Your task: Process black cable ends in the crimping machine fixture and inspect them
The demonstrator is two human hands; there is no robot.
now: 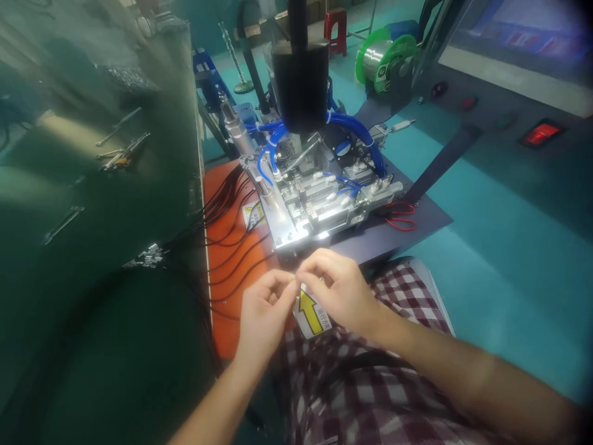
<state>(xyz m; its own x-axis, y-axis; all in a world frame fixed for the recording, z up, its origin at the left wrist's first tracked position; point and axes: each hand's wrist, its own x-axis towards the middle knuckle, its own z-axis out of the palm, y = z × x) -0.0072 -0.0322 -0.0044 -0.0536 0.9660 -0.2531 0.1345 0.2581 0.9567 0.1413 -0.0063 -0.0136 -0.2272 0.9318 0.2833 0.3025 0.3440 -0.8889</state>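
In front of the machine, my left hand (266, 309) and my right hand (340, 287) meet with thumbs and forefingers pinched together. Whatever lies between the fingertips is too small or too hidden to name. Just below the pinch shows a white label (308, 335) with a yellow arrow and printed characters, partly covered by my right hand. Whether the label is held or fixed to something behind, I cannot tell. Beyond my hands stands a metal assembly machine (319, 198) with blue air tubes (359, 127), brightly lit.
An orange base plate (227, 247) carries black cables (231, 207) and a warning label (252, 215). At left is a dark green bench (115, 346) with small metal parts (152, 254). A black cylinder (299, 83) hangs above the machine. A green wire spool (384, 62) and control panel (491, 99) are right.
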